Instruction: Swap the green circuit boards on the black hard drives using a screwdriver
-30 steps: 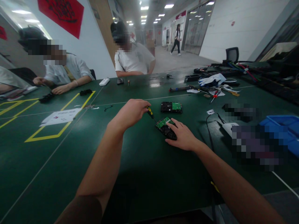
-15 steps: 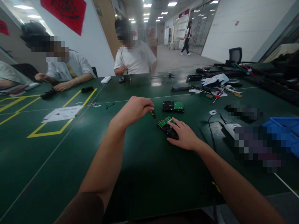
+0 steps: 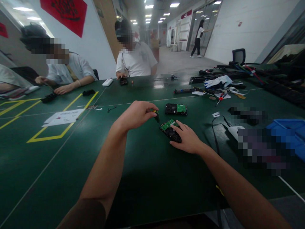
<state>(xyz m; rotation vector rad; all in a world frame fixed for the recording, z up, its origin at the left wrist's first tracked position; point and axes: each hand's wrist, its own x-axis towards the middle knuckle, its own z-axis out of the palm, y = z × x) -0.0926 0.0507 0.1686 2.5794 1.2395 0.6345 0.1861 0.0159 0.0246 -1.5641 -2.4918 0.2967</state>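
A black hard drive with a green circuit board (image 3: 168, 127) lies on the green table (image 3: 147, 178) in front of me. My right hand (image 3: 188, 140) rests on its near end, fingers spread flat and pressing it down. My left hand (image 3: 138, 114) is closed around a small screwdriver with a black and yellow handle (image 3: 156, 115), whose tip points down at the drive's left edge. A second hard drive (image 3: 176, 109) lies just behind, apart from both hands.
Two people sit across the table at left and centre, hands on small black parts. A paper sheet (image 3: 63, 117) lies inside yellow floor-tape lines. Tools, gloves and a red screwdriver (image 3: 220, 97) clutter the far right. A blue bin (image 3: 289, 130) and a black cable (image 3: 214, 133) sit at right.
My left hand has turned slightly on the screwdriver, hiding more of the handle. The right hand stays on the drive. A person in the corridor has walked further right.
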